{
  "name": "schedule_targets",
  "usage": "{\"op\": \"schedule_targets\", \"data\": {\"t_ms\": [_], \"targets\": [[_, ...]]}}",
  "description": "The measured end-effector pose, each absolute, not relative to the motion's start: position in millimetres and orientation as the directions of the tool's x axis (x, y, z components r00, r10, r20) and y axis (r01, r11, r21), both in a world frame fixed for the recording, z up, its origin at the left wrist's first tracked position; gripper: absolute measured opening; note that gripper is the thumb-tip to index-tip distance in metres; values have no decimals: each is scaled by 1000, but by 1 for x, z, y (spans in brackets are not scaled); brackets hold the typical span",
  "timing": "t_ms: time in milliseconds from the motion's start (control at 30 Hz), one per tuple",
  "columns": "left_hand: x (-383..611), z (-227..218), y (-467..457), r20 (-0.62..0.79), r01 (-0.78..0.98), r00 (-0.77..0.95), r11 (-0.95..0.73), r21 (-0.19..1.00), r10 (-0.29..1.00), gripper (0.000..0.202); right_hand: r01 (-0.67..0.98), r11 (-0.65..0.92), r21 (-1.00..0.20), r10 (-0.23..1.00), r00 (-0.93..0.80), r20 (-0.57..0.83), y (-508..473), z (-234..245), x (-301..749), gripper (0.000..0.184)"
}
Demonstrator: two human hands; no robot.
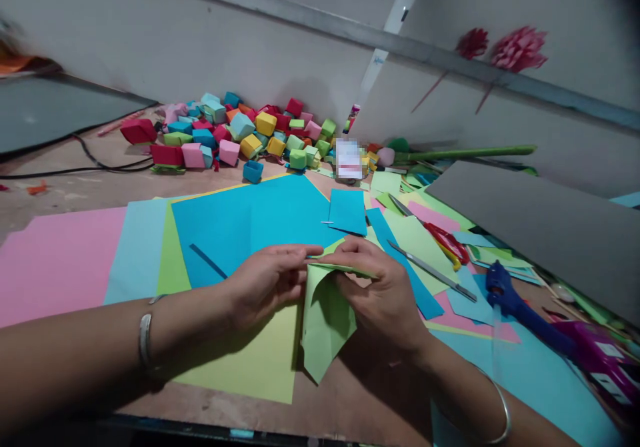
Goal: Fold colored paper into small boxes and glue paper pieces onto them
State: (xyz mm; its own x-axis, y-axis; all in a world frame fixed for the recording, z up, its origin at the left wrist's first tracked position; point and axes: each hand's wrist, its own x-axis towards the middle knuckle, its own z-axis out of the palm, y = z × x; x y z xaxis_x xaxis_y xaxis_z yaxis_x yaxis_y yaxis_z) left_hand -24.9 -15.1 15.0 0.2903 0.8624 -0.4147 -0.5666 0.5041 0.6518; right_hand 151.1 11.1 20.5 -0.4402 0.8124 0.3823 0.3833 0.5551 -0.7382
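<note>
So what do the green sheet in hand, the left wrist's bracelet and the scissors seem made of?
Green sheet: matte paper, by its thin folded edges. Bracelet: probably silvery metal, given its shine. Scissors: likely metal blades, greyish; the red handle looks like smooth plastic.

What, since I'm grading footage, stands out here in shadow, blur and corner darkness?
In the head view, a dark shadow falls on the table beneath the right hand; in the head view, the purple glue gun near the right edge looks smeared; also in the head view, the upper-right corner goes nearly black.
</note>
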Motion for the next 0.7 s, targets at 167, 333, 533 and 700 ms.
{"op": "schedule_targets", "data": {"t_ms": [167,333,533,700], "targets": [[-23,15,-12,-433,-597,407,593,540,804,21,313,573,-757,790,-454,411,9,20,152,26],[-23,13,-14,-416,-614,454,615,495,788,18,311,549,-776,812,-417,408,8,27,151,26],[-26,9,-17,-379,-585,516,640,499,768,15,357,363,-861,925,-246,288,8,31,150,17],[-25,7,-17,-382,-578,511,636,511,770,15,350,394,-850,908,-289,302,7,35,148,18]]}}
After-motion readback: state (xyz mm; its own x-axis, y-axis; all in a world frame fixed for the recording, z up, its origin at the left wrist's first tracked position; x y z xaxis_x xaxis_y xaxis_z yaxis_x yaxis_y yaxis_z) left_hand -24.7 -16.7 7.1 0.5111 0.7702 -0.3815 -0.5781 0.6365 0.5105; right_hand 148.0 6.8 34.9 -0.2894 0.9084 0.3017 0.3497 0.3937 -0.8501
